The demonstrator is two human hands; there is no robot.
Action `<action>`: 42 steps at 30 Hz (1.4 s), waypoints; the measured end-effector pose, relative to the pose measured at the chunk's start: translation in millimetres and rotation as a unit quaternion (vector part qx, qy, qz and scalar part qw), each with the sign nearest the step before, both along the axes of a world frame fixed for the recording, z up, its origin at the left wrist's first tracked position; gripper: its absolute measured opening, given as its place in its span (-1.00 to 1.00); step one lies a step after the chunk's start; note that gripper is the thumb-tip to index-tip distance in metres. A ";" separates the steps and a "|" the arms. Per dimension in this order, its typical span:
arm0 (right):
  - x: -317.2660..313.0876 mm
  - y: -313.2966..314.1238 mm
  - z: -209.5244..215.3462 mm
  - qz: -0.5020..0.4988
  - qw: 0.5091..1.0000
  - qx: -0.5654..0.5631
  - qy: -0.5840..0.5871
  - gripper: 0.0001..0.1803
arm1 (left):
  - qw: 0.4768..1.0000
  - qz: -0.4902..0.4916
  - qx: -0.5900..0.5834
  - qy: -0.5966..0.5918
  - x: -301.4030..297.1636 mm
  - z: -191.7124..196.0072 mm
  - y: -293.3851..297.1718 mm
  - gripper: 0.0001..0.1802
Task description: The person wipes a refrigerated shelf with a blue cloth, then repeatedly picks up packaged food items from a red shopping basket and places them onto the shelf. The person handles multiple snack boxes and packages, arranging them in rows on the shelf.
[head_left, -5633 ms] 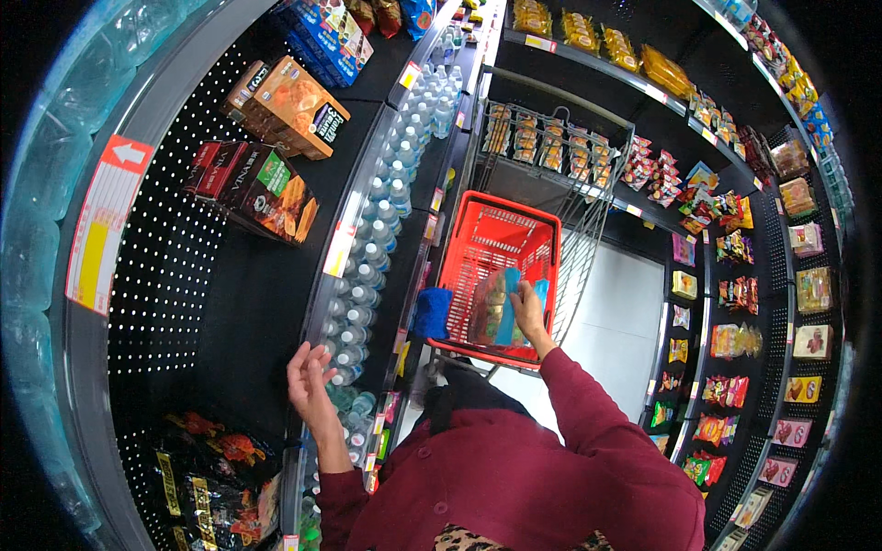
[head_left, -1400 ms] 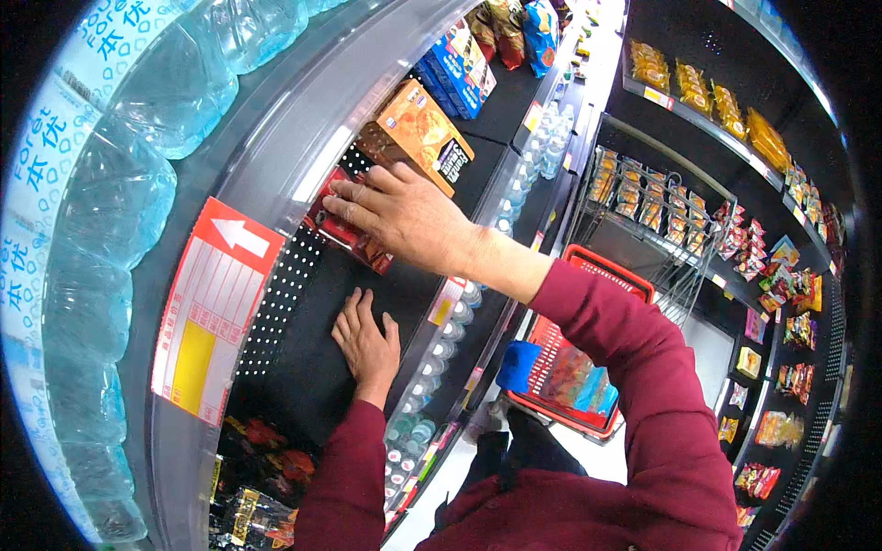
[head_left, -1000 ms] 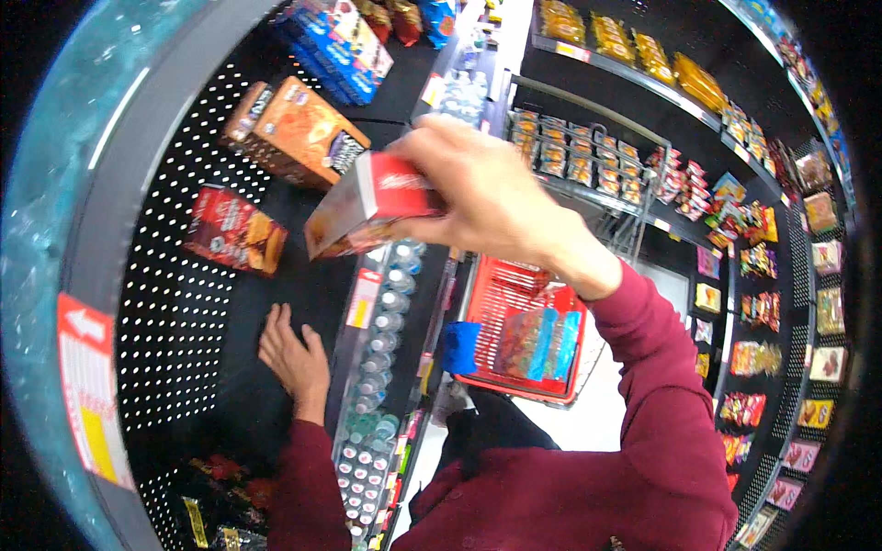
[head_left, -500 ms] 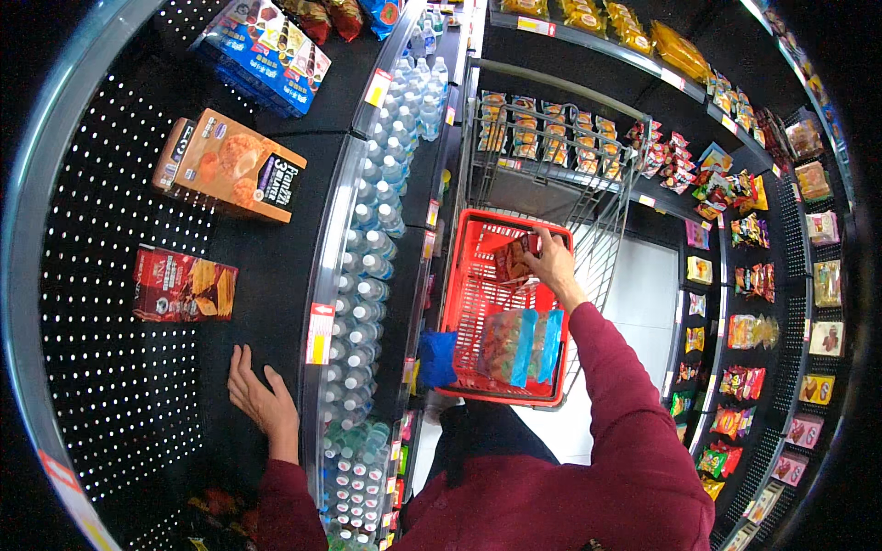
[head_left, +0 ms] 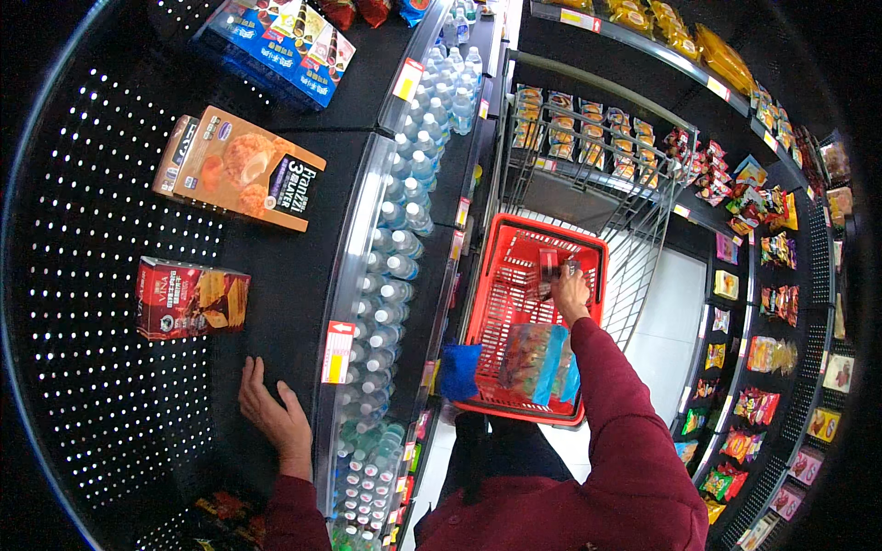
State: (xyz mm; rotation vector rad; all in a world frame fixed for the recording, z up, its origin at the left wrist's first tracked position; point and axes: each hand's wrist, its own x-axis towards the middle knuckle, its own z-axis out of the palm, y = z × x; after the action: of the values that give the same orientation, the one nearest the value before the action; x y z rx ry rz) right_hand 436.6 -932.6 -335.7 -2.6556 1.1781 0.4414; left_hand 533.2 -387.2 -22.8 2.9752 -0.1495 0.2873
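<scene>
Black shelf [head_left: 289, 312] runs down L side, dotted panel along its back edge. Wire cart [head_left: 637, 243] stands to its R; red basket [head_left: 521, 241] is at cart's near end, can't tell what it rests on.

On shelf: blue box [head_left: 280, 57] at far end; brown box [head_left: 246, 165] next, tilted, w/ another partly behind; red box [head_left: 193, 299] nearer, by back edge, well apart from brown. Bottles [head_left: 401, 266] line up on a level below, past front edge.

In basket: clear bags w/ blue strips [head_left: 528, 360], prob. two, toward near R corner. Blue cloth [head_left: 459, 371] hangs at near L corner.

L hand [head_left: 276, 411]: empty, fingers loosely spread, thumb apart, on/just over shelf near front edge.

R hand [head_left: 571, 292]: inside basket near R edge, fingers at dark-red box [head_left: 548, 264] toward far R corner. Blur; can't tell if gripped or let go.

Progress, my read: bags are in, dark-red box in or nearly; R hand not yet clear. Red, brown, blue boxes remain on shelf.
</scene>
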 end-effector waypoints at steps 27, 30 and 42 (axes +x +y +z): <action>230.3 337.0 460.1 0.647 0.526 0.133 -0.537 -0.13 | 0.998 -0.016 -0.035 -0.048 -3.2 5.0 -4.8 -0.44; 253.3 369.1 476.9 0.697 0.567 0.072 -0.434 -0.26 | 0.998 -0.012 -0.036 -0.055 -4.2 4.0 0.5 -0.45; 228.5 307.4 475.7 0.663 0.598 0.102 -0.439 -0.32 | 0.996 -0.011 -0.032 -0.079 -2.5 -6.2 0.7 -0.48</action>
State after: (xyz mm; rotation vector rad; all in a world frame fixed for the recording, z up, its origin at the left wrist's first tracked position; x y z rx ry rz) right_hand 665.1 -625.2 139.9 -2.3605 -1.1476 -0.5426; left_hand 530.7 -386.5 -29.0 2.8837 -0.1884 0.5156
